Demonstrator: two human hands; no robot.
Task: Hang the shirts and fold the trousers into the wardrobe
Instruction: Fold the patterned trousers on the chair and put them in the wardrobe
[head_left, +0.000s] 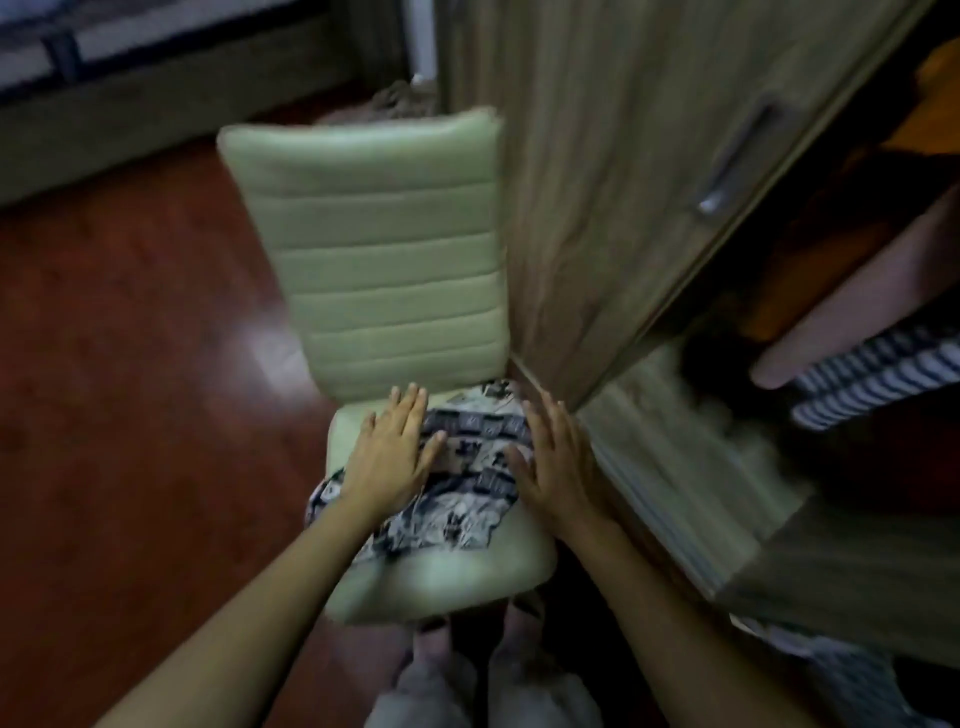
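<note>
A black-and-white patterned garment (467, 483) lies on the seat of a pale green padded chair (384, 249). My left hand (392, 449) rests flat on its left part, fingers straight and spread. My right hand (550, 460) lies flat at its right edge, fingers straight. The wooden wardrobe (613, 197) stands just right of the chair, its door open. Inside hang striped clothes (872, 374) in a dark interior. The frame is blurred.
Red-brown wooden floor (130, 389) spreads left of the chair. A bed edge (104, 47) runs along the top left. The wardrobe door carries a metal handle (737, 161). My feet (483, 654) stand just before the chair. More striped cloth (852, 675) lies low on the right.
</note>
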